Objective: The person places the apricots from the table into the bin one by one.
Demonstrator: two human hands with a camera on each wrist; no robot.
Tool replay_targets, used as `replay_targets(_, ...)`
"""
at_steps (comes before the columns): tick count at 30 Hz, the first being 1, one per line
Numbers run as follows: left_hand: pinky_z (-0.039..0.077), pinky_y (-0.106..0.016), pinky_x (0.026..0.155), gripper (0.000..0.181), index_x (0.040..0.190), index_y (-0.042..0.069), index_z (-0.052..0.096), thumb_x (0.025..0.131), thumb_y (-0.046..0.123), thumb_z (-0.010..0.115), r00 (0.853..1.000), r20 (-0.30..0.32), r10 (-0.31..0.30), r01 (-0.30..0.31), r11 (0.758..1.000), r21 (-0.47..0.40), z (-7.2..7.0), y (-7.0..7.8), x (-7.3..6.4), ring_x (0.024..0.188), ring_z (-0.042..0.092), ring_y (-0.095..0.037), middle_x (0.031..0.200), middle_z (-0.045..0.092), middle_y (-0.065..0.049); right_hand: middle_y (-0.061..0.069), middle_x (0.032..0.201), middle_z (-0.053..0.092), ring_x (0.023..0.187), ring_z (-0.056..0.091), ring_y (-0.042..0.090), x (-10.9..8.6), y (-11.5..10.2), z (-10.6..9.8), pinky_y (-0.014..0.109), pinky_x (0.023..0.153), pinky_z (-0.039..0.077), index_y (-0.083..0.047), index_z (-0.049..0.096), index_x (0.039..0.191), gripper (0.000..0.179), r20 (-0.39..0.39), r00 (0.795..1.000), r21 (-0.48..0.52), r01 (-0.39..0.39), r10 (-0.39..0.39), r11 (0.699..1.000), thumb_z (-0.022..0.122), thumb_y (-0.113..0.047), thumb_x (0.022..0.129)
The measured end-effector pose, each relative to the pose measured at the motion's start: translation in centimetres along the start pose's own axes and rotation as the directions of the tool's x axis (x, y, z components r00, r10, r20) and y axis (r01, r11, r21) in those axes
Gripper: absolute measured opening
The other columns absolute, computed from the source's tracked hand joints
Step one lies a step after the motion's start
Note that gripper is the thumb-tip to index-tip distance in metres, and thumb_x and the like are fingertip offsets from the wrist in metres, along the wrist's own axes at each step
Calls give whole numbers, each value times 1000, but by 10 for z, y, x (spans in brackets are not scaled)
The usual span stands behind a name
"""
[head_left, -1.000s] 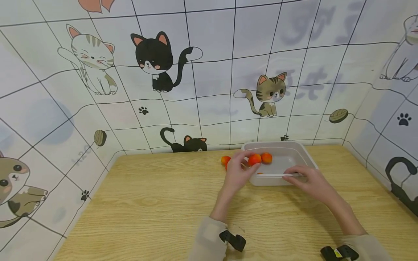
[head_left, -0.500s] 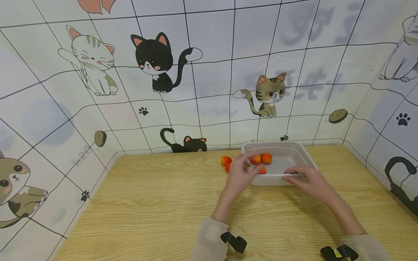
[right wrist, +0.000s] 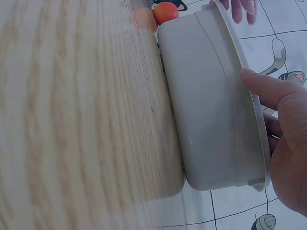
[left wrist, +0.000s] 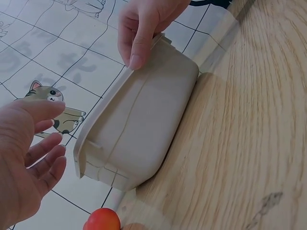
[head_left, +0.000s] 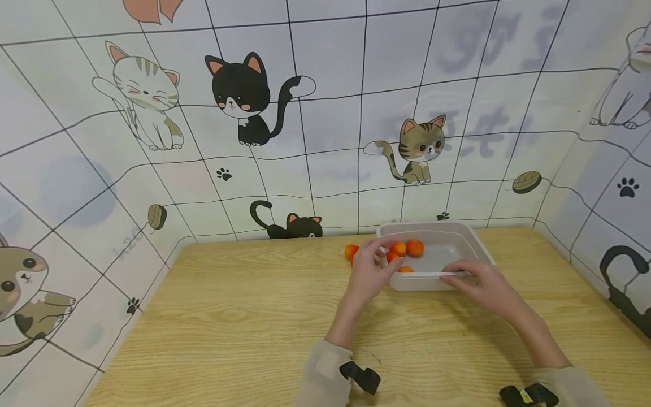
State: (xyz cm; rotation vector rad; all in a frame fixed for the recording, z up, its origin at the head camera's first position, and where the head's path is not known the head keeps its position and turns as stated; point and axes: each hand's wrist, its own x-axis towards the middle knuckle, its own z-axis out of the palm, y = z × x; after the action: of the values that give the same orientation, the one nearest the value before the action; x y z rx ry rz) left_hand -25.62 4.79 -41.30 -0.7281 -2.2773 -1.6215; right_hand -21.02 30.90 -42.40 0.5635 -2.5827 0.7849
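Observation:
A pale plastic bin stands at the back right of the table, with several small red-orange round fruits inside at its left end. My right hand pinches the bin's near rim, the thumb outside and the fingers inside; the right wrist view shows this thumb on the rim. Over the bin's left end hovers my left hand, its fingers spread and loosely bent. Nothing lies between those fingers in the left wrist view. Beside the bin, another red-orange fruit rests on the table, partly behind my left hand.
The wood-grain table reaches back to a wall covering printed with cats and grid lines. Each sleeve carries a black wrist strap. The wall covering runs close behind the bin.
One second ago my left fingertips held a fruit over the bin; they have let it go and it has dropped inside. My right hand has stayed at the rim.

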Motion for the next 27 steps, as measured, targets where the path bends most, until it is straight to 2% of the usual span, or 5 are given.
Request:
replay_targets(5,53,-28,75,35,122,11,70,88,14,79,1000,5,-28,28,1000,-2,-4,-2,0,95,59,-26,108,61,-1,-9,96,72,93,64,9,-1,0,0,32,81,53,-17,76,98,12,-5,1000,-3,3,-3,1000,80,-15,87)
replay_targets(13,54,-45,82,35,123,9,68,90,14,77,999,-2,-40,40,999,1,-13,-10,1,101,58,-25,118,63,-10,-10,95,71,92,63,7,-1,1,0,26,81,52,-18,76,98,13,-12,1000,8,11,-11,1000,81,-14,86)
replay_targets(20,53,-28,78,36,127,3,66,93,14,72,1000,-16,-25,25,1000,12,-25,-18,5,103,58,-35,118,64,-15,-9,96,72,93,65,11,-1,2,2,26,81,52,-18,77,98,13,-19,1000,8,18,-17,1000,81,-15,86)
replay_targets(22,53,-28,79,35,127,3,66,93,14,71,1000,-23,-21,21,1000,18,-28,-21,6,102,59,-35,118,64,-16,-9,96,72,93,66,11,-1,2,2,27,81,52,-18,76,98,13,-21,1000,4,16,-16,1000,81,-15,86)
replay_targets(27,55,-38,84,34,126,5,67,94,17,71,999,-24,-27,28,999,42,-34,-25,7,100,58,-29,120,64,-18,-9,96,72,92,65,12,-1,1,2,27,81,53,-18,76,98,13,-18,1000,8,13,-13,1000,81,-15,86)
